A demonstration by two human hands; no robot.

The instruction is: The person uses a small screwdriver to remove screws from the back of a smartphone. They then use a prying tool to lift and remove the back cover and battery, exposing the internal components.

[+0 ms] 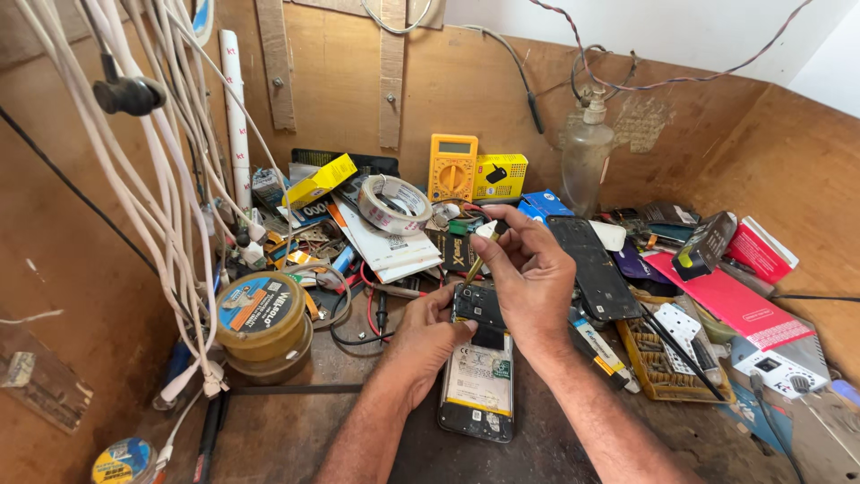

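Note:
An opened smartphone (479, 381) lies back-up on the dark bench, its battery and circuit board exposed. My left hand (423, 336) grips the phone's upper left edge and steadies it. My right hand (527, 273) hovers over the top of the phone, pinching a thin screwdriver (477, 260) with a yellowish handle between thumb and forefinger. The tool points down at the phone's upper board. Just right of my right hand lies the phone's detached black back cover (596, 269).
Clutter rings the work spot: a round tin (262, 321) at left, a tape roll (394, 204), a yellow multimeter (452, 168), a clear pump bottle (587, 161), a screw tray (665, 354), red packets (730, 300) and hanging white cables (170, 179).

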